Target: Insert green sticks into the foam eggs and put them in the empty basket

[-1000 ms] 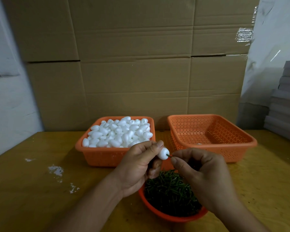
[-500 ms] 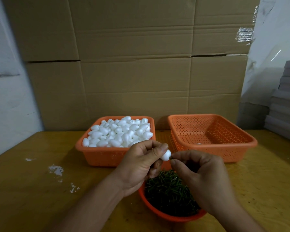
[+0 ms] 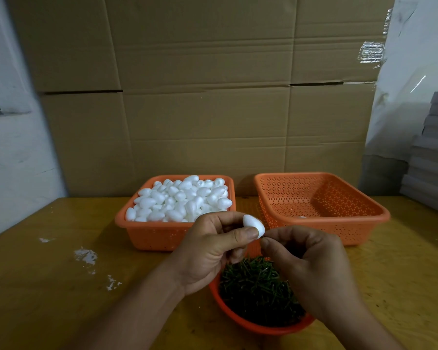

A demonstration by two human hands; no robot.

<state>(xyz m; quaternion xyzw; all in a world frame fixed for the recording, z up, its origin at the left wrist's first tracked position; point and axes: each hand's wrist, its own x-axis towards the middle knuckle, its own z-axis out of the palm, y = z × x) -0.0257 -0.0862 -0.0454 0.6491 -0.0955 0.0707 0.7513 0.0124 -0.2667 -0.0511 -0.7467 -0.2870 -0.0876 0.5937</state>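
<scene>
A bowl of green sticks [image 3: 257, 290] is set nearest on the table [image 3: 61, 286]. Above it, a foam egg [image 3: 253, 225] is pinched by the left hand [image 3: 213, 251], its tip met by the curled right hand [image 3: 306, 263]; whether a stick is held cannot be told. Behind are seen the egg basket [image 3: 162, 236] and, right, the near-empty basket [image 3: 359, 223].

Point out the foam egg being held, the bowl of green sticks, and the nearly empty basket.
held foam egg [image 3: 253, 223]: head view, its white side above the thumb.
bowl of green sticks [image 3: 248, 324]: head view, its orange near rim.
nearly empty basket [image 3: 334, 219]: head view, its front rim.
</scene>
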